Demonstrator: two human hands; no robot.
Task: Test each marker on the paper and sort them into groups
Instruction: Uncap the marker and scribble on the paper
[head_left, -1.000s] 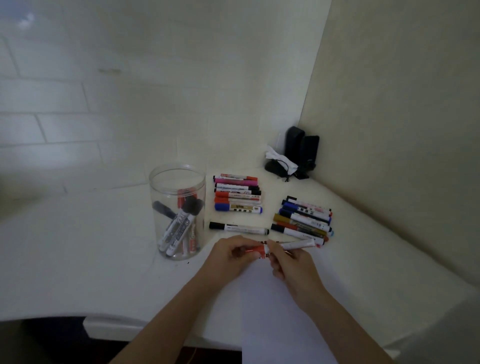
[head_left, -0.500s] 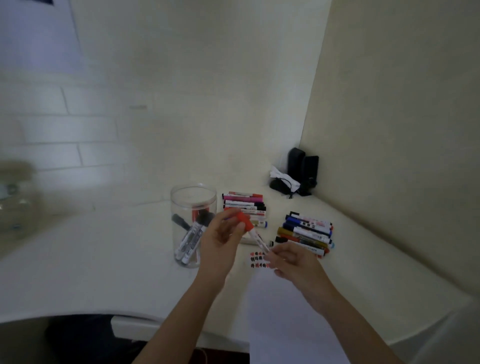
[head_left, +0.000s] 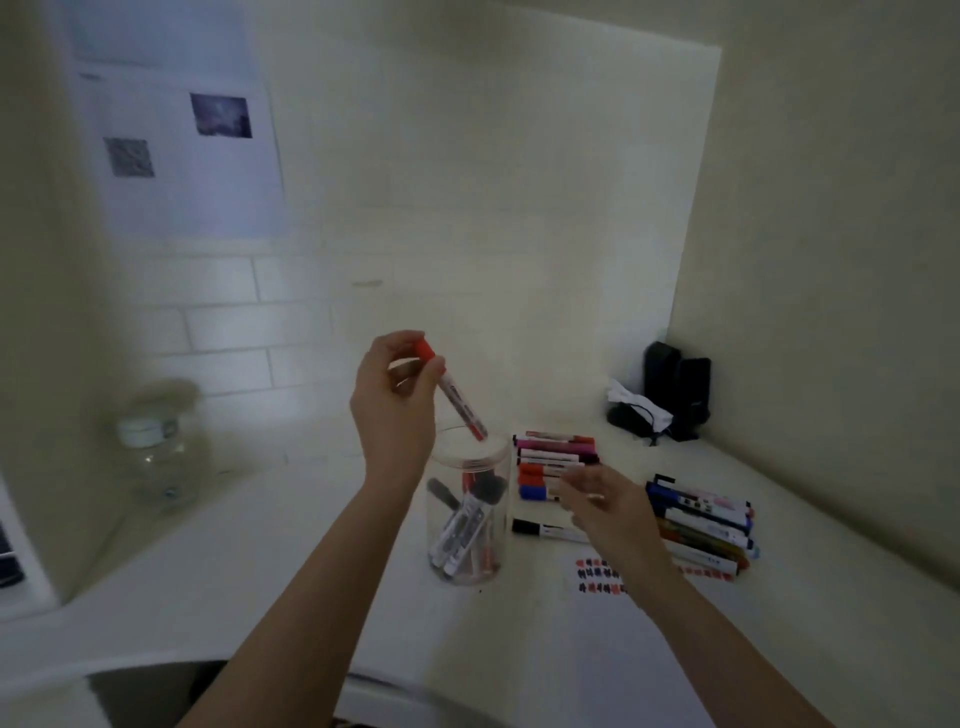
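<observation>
My left hand (head_left: 395, 400) holds a red-capped marker (head_left: 457, 400) by its cap end, tilted with its lower end just over the mouth of a clear plastic jar (head_left: 470, 514) that contains several markers. My right hand (head_left: 597, 496) hovers open and blurred over the desk between two groups of markers. One group (head_left: 556, 457) lies behind that hand, the other group (head_left: 701, 525) to its right. A single black-capped marker (head_left: 545, 530) lies alone. White paper (head_left: 634, 649) with red and black test marks (head_left: 597, 574) lies near the front.
A clear bottle (head_left: 156, 452) stands at the left. Black objects with a white cloth (head_left: 665, 400) sit in the far corner. Walls close in behind and to the right. The desk's front edge (head_left: 260, 660) curves below my arms.
My left hand lifted the red-capped marker up and over the jar. My right hand let go of it and moved toward the marker groups. The view tilted upward.
</observation>
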